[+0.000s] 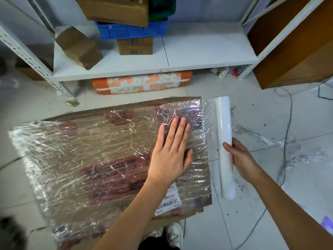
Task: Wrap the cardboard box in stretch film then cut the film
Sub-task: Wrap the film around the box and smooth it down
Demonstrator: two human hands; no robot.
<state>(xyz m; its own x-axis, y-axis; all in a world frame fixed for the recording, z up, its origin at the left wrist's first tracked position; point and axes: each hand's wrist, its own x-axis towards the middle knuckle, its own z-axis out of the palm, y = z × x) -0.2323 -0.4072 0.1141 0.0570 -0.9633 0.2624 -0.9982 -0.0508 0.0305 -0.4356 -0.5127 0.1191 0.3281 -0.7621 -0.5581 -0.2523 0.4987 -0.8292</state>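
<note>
A large flat brown cardboard box [100, 156] with dark red print, covered in wrinkled clear stretch film [59, 141], lies on the pale tiled floor [297, 109] across the centre and lower left of the frame. The left hand [171, 152] rests flat, fingers spread wide, on the box's filmed top near its right edge, holding nothing. Just right of that edge, the right hand [241, 159] has its grip closed around the white roll of stretch film [224, 141], film running from roll to box.

Brown cardboard box [100, 159] under glossy crinkled clear film, smooth white film roll [224, 141], glossy tiled floor [252, 204]
</note>
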